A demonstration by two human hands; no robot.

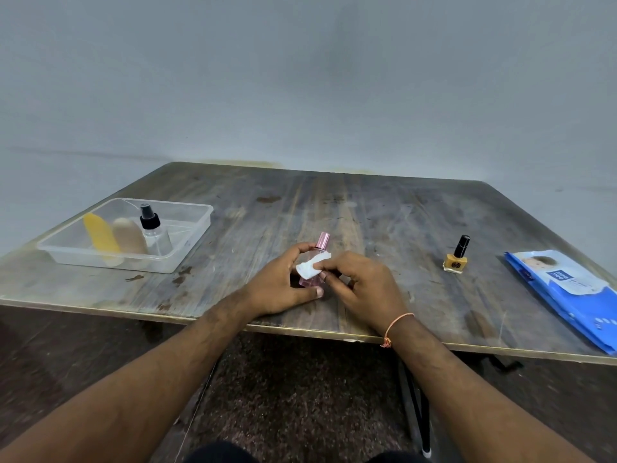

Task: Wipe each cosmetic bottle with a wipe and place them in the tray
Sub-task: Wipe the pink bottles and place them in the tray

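Note:
My left hand (283, 282) grips a small pink bottle (321, 243) with a shiny pink cap, upright near the table's front edge. My right hand (362, 285) pinches a folded white wipe (312, 265) against the bottle's side. A clear plastic tray (197, 228) stands at the left; in it are a yellow bottle (100, 237), a beige bottle (128, 238) and a clear spray bottle (154, 232) with a black pump. A yellow nail-polish bottle (455, 257) with a black cap stands on the table to the right.
A blue pack of wet wipes (567, 292) lies at the right edge of the worn wooden table (334, 208). A grey wall rises behind the table. Dark floor and a table leg show below the front edge.

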